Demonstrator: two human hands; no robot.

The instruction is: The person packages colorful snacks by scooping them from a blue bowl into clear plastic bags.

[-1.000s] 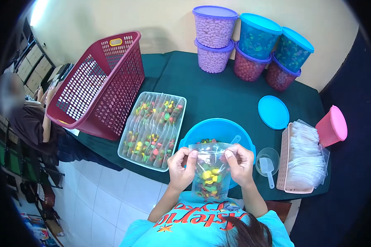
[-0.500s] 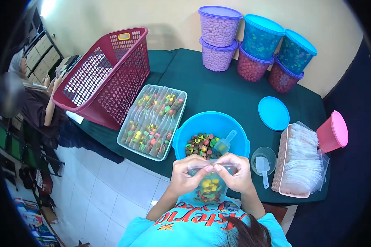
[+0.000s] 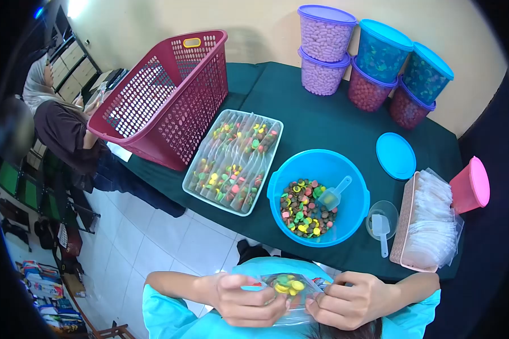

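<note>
A clear plastic bag (image 3: 291, 285) with small yellow, green and dark pieces inside is close to my chest. My left hand (image 3: 249, 300) pinches one side of it, and my right hand (image 3: 348, 300) grips the other side with curled fingers. In front of my hands is a blue basin (image 3: 365, 209) of mixed brown, pink, yellow and green pieces (image 3: 305, 209). A clear scoop (image 3: 331, 198) rests in it. Left of the basin, several filled bags (image 3: 232, 164) stand in rows in a pale tray (image 3: 206, 200).
A maroon laundry basket (image 3: 181, 107) stands at the left. A small scoop (image 3: 380, 226) lies in a clear bowl (image 3: 391, 212), beside a pink basket (image 3: 401, 254) of flat clear bags (image 3: 430, 226). Stacked tubs (image 3: 325, 42), a blue lid (image 3: 396, 156) and a pink tub (image 3: 469, 186) are behind. A person (image 3: 62, 124) stands far left.
Both hands have drawn the bag from above the basin down toward my chest, tilting it, and have moved apart along it. The camera view has shifted, and the basin's contents show more fully.
</note>
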